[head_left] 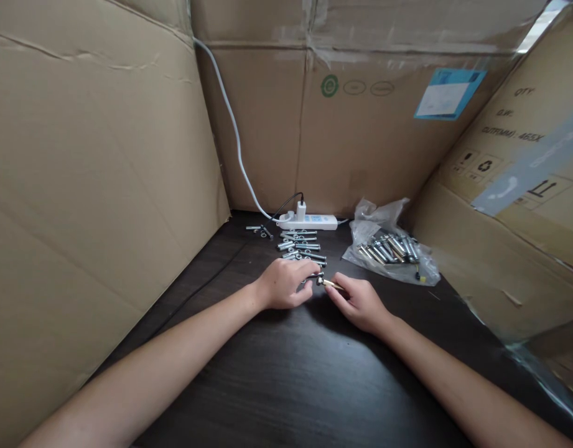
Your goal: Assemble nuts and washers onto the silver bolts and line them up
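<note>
Both of my hands rest on a dark wooden table (pixel 286 373). My left hand (pixel 286 283) is curled, its fingertips pinching a small metal part at the near end of a row of silver bolts (pixel 301 244). My right hand (pixel 358 302) is closed on a brass-coloured bolt (pixel 331 284), whose tip points left toward the left fingers. The two hands almost touch at the bolt. Just behind my right hand lies a clear plastic bag of bolts (pixel 391 249).
Tall cardboard boxes wall in the table on the left (pixel 90 168), back (pixel 351 112) and right (pixel 514 186). A white power strip (pixel 309 220) with a plugged charger lies at the back; its white cable climbs the corner. A few loose bolts (pixel 260 230) lie left of it.
</note>
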Demonstrator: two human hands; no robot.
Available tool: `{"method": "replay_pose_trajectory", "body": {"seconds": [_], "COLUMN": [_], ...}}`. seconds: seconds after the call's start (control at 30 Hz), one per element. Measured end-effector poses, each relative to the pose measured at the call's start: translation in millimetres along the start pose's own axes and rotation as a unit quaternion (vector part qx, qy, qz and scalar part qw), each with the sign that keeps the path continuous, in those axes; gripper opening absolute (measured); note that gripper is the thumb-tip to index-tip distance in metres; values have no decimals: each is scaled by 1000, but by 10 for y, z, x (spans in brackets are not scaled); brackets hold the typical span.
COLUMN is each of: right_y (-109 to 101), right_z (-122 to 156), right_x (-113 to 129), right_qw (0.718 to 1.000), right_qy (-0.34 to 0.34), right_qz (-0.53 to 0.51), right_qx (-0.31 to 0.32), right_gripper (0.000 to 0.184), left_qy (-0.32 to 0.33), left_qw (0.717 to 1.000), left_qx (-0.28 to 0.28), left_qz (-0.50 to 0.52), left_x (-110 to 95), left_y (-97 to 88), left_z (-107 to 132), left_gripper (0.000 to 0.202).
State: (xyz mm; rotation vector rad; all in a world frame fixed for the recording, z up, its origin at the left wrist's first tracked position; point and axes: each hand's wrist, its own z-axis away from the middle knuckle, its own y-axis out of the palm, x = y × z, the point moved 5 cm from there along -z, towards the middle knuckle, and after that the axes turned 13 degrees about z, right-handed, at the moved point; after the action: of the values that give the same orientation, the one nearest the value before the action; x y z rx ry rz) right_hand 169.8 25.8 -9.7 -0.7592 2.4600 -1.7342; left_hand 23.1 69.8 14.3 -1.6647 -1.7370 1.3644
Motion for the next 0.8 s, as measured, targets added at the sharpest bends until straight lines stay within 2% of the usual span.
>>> {"method": "replay_pose_trajectory", "body": {"seconds": [0.13,0.43,0.7,0.8], "right_y": [-6,-1,-6,-8], "right_z": [-4,-6,-6,-7], "right_x": [5,6,6,1], "right_qw": [1000,1000,1000,1000], "right_qy": [-2,-13,-7,-9], "right_qz": [0,9,14,14], "right_qx": [-3,-6,-12,-17], "right_gripper": [24,27,26,26], "left_qy": [1,-24,-24,-31], "left_qw": [1000,998,996,997], "left_qx": [21,66,85,67], "left_qz": [9,5,-8,7], "left_x": [-35,-24,-7,1], "left_y": [5,23,46,32], "left_z": [-5,-19,-21,-15], "left_gripper": [29,15,17,19]}}
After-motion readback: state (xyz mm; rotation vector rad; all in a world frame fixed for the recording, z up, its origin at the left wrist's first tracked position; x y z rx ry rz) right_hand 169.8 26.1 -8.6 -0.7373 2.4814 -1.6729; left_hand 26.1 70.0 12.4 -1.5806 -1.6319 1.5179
